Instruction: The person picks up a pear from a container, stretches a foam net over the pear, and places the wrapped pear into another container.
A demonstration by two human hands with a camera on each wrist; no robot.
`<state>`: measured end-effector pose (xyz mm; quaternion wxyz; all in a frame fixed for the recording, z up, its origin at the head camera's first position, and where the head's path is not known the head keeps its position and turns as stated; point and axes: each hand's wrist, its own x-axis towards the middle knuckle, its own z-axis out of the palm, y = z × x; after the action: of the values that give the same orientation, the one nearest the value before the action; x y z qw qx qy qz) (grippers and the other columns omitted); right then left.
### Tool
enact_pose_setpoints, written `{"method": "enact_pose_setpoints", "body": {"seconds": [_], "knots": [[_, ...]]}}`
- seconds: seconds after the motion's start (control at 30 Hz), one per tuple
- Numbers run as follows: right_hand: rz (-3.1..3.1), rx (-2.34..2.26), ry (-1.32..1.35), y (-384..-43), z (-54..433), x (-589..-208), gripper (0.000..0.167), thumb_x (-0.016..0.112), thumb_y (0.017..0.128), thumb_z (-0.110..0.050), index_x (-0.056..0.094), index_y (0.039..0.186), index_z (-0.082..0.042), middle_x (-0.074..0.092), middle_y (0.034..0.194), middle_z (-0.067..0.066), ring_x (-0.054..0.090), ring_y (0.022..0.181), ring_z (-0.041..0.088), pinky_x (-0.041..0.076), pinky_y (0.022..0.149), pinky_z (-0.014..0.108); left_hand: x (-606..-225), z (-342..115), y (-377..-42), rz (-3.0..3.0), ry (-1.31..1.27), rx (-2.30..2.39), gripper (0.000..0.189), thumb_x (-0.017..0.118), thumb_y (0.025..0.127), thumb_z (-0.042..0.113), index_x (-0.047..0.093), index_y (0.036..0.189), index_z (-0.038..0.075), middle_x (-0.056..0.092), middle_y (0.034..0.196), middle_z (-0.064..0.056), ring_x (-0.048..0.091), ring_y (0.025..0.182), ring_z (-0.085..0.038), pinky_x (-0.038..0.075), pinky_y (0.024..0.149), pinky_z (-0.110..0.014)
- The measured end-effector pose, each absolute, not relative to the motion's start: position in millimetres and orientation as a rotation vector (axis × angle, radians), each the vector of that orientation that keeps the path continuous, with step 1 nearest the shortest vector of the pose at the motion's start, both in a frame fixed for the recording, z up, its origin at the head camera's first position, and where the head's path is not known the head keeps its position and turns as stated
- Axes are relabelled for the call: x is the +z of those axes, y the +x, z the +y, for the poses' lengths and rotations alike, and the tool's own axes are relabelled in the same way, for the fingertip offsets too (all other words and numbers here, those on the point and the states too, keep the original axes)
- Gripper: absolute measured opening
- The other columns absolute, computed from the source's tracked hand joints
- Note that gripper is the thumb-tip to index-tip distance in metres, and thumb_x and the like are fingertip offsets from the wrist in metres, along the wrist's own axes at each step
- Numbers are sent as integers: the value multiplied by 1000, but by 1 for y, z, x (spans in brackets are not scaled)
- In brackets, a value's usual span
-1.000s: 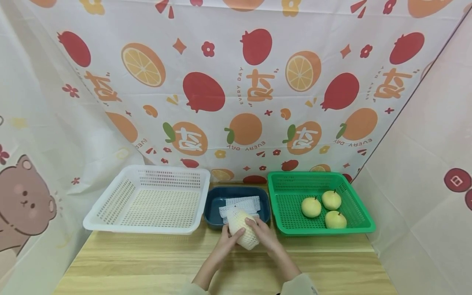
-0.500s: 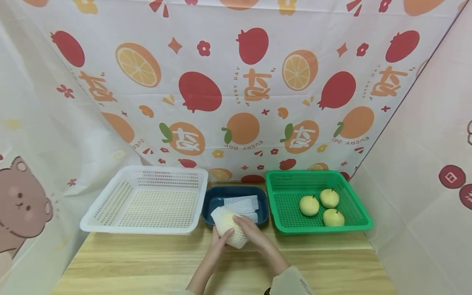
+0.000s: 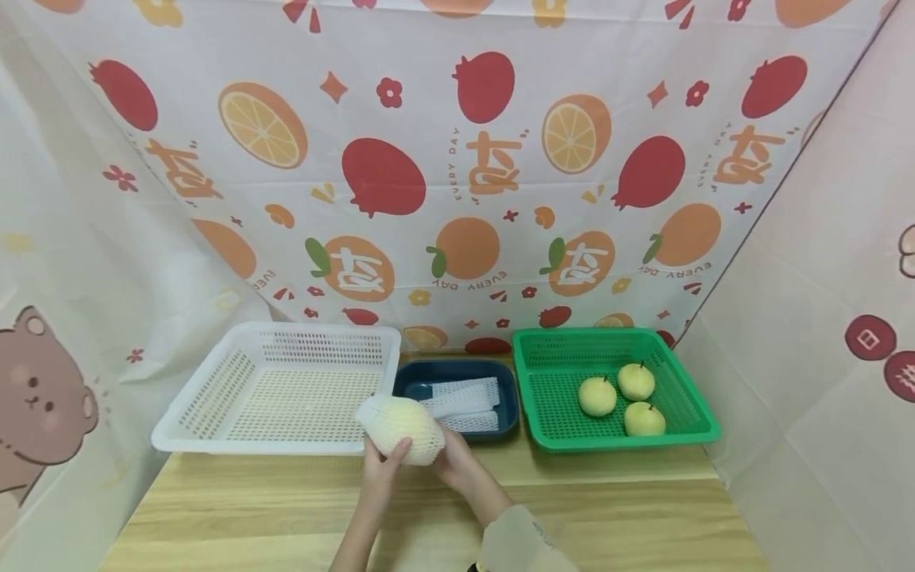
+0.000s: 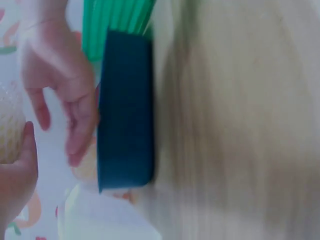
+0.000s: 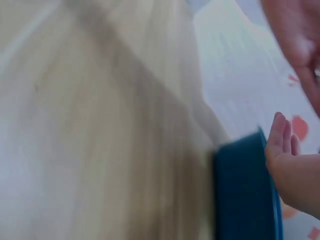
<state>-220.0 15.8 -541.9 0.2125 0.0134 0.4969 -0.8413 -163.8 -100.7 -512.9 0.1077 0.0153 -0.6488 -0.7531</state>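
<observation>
1. Left hand (image 3: 380, 469). Lower centre of the head view; fingers and thumb gripped the net-wrapped fruit (image 3: 404, 431) from beneath, the thumb lying along its near side.
2. Right hand (image 3: 455, 461). Just right of the package; its fingertips were hidden behind the fruit in the head view, but both wrist views showed the fingers extended and closed on nothing. Half a second earlier this hand had lain across the top of the net. Contact with the fruit could not be told.
3. Net-wrapped fruit. It had shifted leftward, from the lower edge of the navy tray (image 3: 409, 381) to the lower right corner of the white basket (image 3: 275, 447), and its long axis had swung closer to horizontal. It was held up, not set down. The net appeared to enclose the fruit; the left hand seemed to carry it alone, so sleeving of this piece was judged nearly finished.
4. Navy tray, centre. The foam nets (image 3: 461, 397) lay in it unchanged.
5. Green basket (image 3: 622, 445), right of centre. Three bare fruits (image 3: 596, 396) (image 3: 636, 382) (image 3: 644, 419) remained in place, unsleeved.
6. Counter (image 3: 629, 516), bottom of the frame. It supported the tray and both baskets.
</observation>
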Motion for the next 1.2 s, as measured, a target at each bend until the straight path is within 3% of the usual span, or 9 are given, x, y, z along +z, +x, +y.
{"method": "enact_pose_setpoints", "body": {"seconds": [0.17,0.3,0.43,0.63,0.8,1.07,1.2], "knots": [[1384,-2365,-120,-212,-10,-550,32,51,92,-11,54,117,9,64,98,12,61,86,20,48,83,40,-505,-121,-177,-1831,205,-2144,58,53,91,9,19,137,-2,38,124,-16,42,106,-7,34,88,-13],[1382,-2372,-155,-208,-29,-545,37,55,89,-7,48,120,12,60,105,18,60,95,27,46,86,39,-500,-141,-186,-1833,356,-2093,56,51,93,21,22,136,0,39,124,-13,42,104,-9,34,89,-19],[1326,-2404,21,-207,-44,-538,39,56,86,2,43,120,14,56,104,20,59,94,29,46,86,39,-495,-159,-196,-1848,420,-2083,65,53,93,30,16,139,4,34,130,-13,39,113,-19,31,99,-34],[1387,-2440,180,-205,-55,-533,35,55,83,10,46,116,19,57,100,22,61,84,22,49,80,34,-489,-182,-210,-2014,422,-1984,90,66,85,28,1,144,7,22,142,-20,23,129,-35,18,105,-48],[1490,-2457,242,-203,-55,-533,30,57,81,13,47,109,20,56,91,21,61,73,18,52,74,32,-489,-190,-225,-2277,474,-1743,100,73,77,25,3,142,-2,28,135,-30,29,122,-43,25,99,-54],[1521,-2438,222,-203,-52,-533,27,57,81,12,49,107,18,55,87,16,60,73,18,52,74,33,-493,-184,-250,-2706,402,-1198,92,77,68,32,24,129,-11,42,114,-33,40,104,-45,38,80,-55],[1519,-2444,217,-204,-53,-532,27,57,82,13,48,106,19,55,88,17,61,74,19,52,74,33,-497,-180,-255,-2821,387,-1081,89,78,67,26,24,127,-11,40,116,-33,38,106,-48,38,81,-55]]}}
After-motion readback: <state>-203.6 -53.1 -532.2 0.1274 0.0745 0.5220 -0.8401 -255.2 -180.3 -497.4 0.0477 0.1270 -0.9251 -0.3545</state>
